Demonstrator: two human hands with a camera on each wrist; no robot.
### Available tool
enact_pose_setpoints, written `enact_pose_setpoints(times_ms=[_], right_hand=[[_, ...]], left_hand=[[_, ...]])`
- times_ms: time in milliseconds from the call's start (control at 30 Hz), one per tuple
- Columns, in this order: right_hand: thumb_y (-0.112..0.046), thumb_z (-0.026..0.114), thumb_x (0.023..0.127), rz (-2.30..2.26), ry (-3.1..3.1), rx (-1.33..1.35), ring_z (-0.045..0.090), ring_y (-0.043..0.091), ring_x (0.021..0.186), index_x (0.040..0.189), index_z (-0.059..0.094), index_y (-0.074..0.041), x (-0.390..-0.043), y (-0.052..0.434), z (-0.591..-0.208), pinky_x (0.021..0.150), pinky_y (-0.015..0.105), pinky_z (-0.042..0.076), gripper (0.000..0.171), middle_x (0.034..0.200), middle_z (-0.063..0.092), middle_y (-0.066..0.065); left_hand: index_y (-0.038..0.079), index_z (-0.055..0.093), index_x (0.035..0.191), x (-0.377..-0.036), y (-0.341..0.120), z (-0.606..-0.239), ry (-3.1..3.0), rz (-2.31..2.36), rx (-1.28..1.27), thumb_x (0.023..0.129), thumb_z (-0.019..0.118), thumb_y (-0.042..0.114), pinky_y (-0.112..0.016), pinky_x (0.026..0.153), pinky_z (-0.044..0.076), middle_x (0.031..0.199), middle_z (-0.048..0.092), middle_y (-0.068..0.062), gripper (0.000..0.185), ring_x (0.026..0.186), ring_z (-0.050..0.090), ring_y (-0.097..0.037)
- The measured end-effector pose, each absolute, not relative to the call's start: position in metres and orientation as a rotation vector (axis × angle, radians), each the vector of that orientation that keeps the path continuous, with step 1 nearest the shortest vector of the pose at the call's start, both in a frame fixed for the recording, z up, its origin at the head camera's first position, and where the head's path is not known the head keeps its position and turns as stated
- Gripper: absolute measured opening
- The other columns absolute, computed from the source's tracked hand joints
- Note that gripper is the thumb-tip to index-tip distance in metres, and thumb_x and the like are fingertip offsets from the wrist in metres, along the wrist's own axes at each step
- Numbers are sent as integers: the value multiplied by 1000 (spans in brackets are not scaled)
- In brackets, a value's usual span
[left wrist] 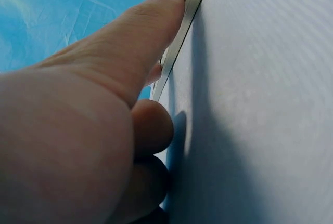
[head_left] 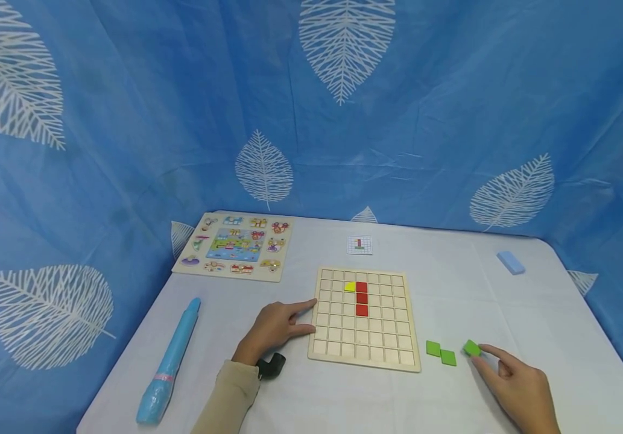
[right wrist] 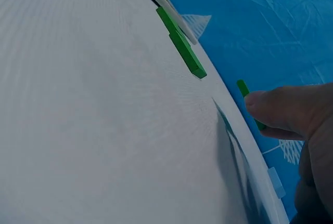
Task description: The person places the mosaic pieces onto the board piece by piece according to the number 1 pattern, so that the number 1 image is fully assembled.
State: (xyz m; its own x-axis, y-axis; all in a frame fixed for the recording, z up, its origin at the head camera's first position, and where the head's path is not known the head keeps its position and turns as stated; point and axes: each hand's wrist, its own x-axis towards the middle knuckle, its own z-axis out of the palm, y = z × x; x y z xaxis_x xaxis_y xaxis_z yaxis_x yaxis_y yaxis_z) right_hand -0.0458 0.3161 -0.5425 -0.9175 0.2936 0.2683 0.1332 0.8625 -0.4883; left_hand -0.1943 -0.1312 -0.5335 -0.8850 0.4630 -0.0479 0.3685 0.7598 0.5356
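A wooden grid board [head_left: 362,337] lies mid-table with three red squares [head_left: 362,298] in a column and a yellow triangle [head_left: 350,287] beside the top one. My left hand [head_left: 299,317] rests against the board's left edge, index finger and thumb straight; in the left wrist view the index finger [left wrist: 156,21] lies along the board's rim [left wrist: 190,11]. My right hand [head_left: 487,357] pinches a green tile [head_left: 471,348] right of the board, tilted up off the table [right wrist: 243,89]. Two more green tiles [head_left: 440,352] lie flat beside it, also showing as green tiles [right wrist: 182,47] in the right wrist view.
A small pattern card [head_left: 359,245] lies behind the board. A peg puzzle [head_left: 235,245] sits at the back left, a long blue pen-shaped object [head_left: 170,361] at the left, a light-blue block [head_left: 510,263] at the back right. Blue leaf-print cloth surrounds the table.
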Motion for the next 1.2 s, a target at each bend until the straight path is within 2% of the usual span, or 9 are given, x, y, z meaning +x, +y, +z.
enact_pose_setpoints(times_ms=[433, 733, 1000, 1200], right_hand=[[-17, 85, 84, 620, -2723, -179, 25, 8, 46, 112, 77, -2, -60, 308, -530, 46, 27, 25, 33, 53, 34, -7], [-20, 87, 82, 612, -2692, 22, 25, 5, 46, 112, 77, -8, -89, 283, -506, 45, 25, 25, 34, 52, 32, -11], [-17, 89, 79, 615, -2641, 202, 22, 2, 45, 110, 78, -9, -110, 265, -494, 44, 24, 25, 34, 51, 29, -15], [-21, 87, 82, 658, -2677, 221, 24, 2, 45, 111, 78, -9, -119, 247, -493, 44, 24, 27, 32, 52, 31, -15]], left_hand=[[31, 61, 145, -194, -132, -533, 2763, 801, 641, 85, 78, 53, -25, 54, 28, 59, 43, 10, 66, 53, 33, -6], [32, 60, 145, -195, -134, -534, 2774, 798, 650, 85, 77, 54, -26, 54, 28, 58, 43, 10, 66, 53, 33, -7], [33, 59, 145, -194, -134, -535, 2780, 786, 667, 86, 76, 55, -26, 55, 29, 59, 43, 10, 66, 53, 33, -7], [32, 60, 145, -194, -133, -534, 2781, 789, 663, 85, 77, 54, -26, 56, 28, 59, 42, 9, 66, 54, 32, -7]])
